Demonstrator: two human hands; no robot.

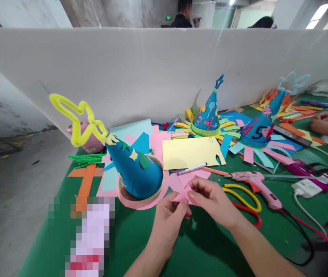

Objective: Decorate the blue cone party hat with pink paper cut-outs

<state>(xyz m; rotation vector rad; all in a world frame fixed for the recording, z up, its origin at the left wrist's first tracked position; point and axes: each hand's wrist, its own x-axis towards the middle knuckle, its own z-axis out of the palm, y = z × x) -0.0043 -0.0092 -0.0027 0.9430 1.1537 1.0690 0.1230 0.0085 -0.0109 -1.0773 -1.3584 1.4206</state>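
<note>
Between my two hands is a small piece of pink paper (pixel 184 194). My left hand (pixel 171 213) pinches its left side, and my right hand (pixel 210 198) pinches its right side, fingertips close together. Just left of them stands a blue party hat (pixel 141 175) on a pink paper brim, tilted, with green and cream cut-outs and a yellow pipe-cleaner star (pixel 79 119) at its tip. Behind my hands lie a cream paper sheet (pixel 191 152) with shapes cut from its edge and a white pen (pixel 192 168). Scissors (pixel 246 192) with yellow and red handles are beside my right forearm.
A pink glue gun (pixel 263 186) lies at the right with its cord near a purple power strip (pixel 311 173). Two more decorated hats (pixel 208 115) stand behind, before a white partition (pixel 141 73). Another person's hands (pixel 327 125) are at the far right.
</note>
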